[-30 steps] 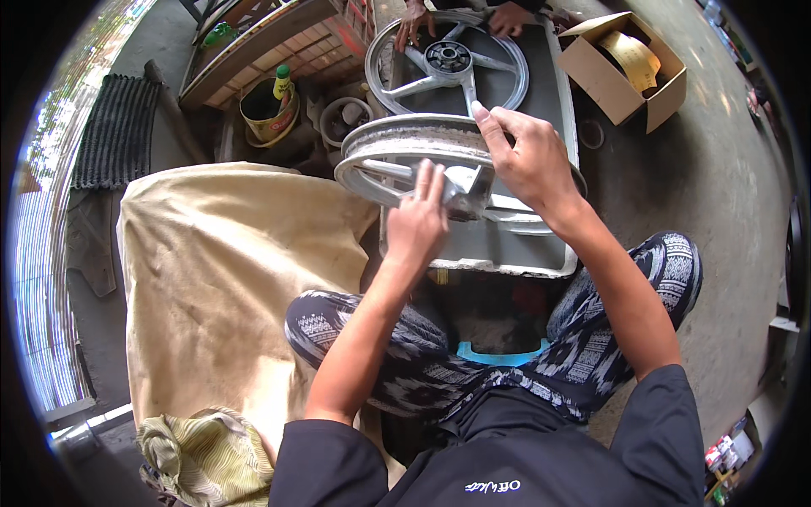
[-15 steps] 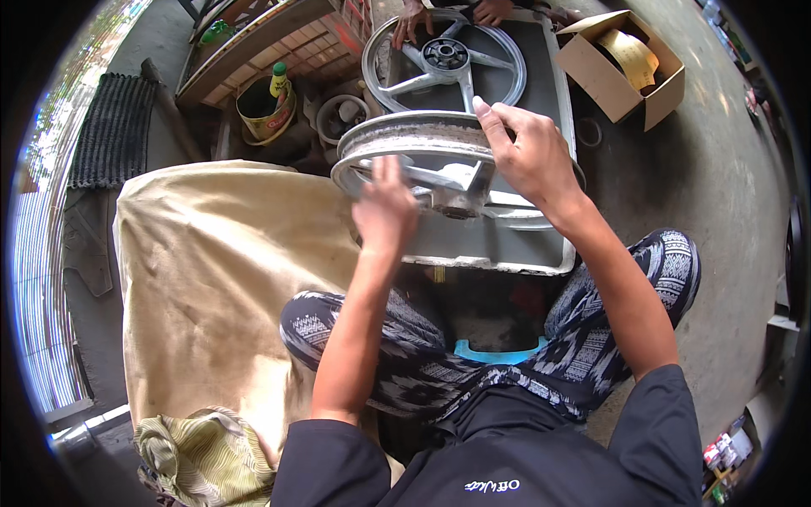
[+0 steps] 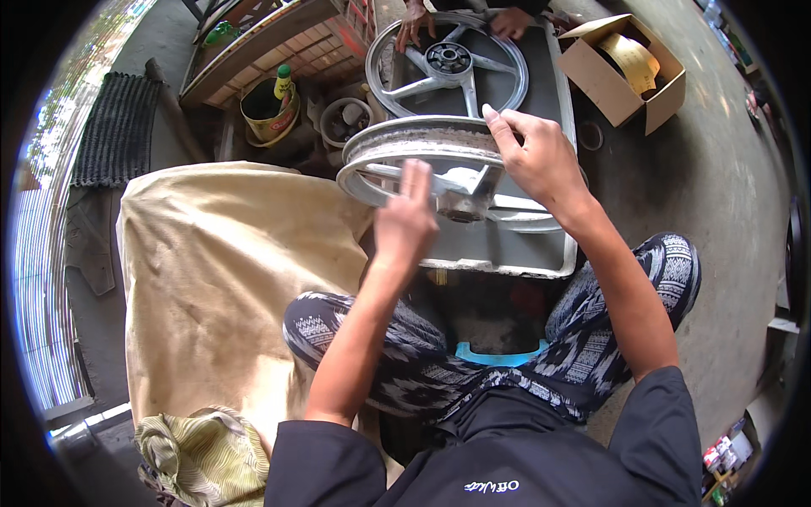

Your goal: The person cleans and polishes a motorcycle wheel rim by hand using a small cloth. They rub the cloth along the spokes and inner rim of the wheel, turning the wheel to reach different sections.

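Note:
A silver-grey spoked motorcycle wheel (image 3: 414,135) stands tilted above the near end of a grey, white-rimmed tray (image 3: 515,269). My right hand (image 3: 541,160) grips the right part of its rim, thumb up along the top edge. At the near face, in front of the spokes, is my left hand (image 3: 407,215); motion smears its fingers, and whatever may be in them cannot be made out. Behind lies a second spoked wheel (image 3: 418,87) on the tray. A co-worker's hands (image 3: 414,24) rest at that wheel's far rim.
Left of the tray are a yellow bucket (image 3: 274,128) with a green-capped bottle (image 3: 283,82) and a round pot (image 3: 345,120). A tan cloth (image 3: 228,253) covers something at my left. An open cardboard box (image 3: 604,80) sits at the far right, beside the tray.
My left hand has shifted right across the wheel's near face. My right hand keeps its hold on the rim. The co-worker's hand at the right of the far wheel has moved slightly right.

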`<state>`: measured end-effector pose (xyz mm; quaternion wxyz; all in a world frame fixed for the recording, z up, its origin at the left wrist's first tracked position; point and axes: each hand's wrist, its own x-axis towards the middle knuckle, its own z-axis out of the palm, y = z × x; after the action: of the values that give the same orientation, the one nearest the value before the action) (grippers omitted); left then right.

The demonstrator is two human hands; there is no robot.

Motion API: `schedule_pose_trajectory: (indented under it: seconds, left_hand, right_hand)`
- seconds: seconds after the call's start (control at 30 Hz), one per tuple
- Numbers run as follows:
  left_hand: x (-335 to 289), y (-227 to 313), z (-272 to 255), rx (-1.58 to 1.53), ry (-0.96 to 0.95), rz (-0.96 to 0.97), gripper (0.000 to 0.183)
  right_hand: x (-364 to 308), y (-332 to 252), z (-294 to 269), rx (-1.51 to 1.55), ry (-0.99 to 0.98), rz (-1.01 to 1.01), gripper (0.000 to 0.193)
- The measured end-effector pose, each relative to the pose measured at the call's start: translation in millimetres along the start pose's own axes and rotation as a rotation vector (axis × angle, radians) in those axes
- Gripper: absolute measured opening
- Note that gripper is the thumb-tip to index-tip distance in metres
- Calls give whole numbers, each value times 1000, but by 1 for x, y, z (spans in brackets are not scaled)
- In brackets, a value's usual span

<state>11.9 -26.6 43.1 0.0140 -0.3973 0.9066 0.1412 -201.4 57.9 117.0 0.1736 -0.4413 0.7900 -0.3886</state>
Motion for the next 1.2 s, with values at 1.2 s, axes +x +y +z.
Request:
schedule_pose_trajectory:
  seconds: [1.2]
  left_hand:
    - [-15, 8, 14, 308, 200, 37, 63]
  right_hand:
    - [-1, -6, -2, 7, -57, 17, 54]
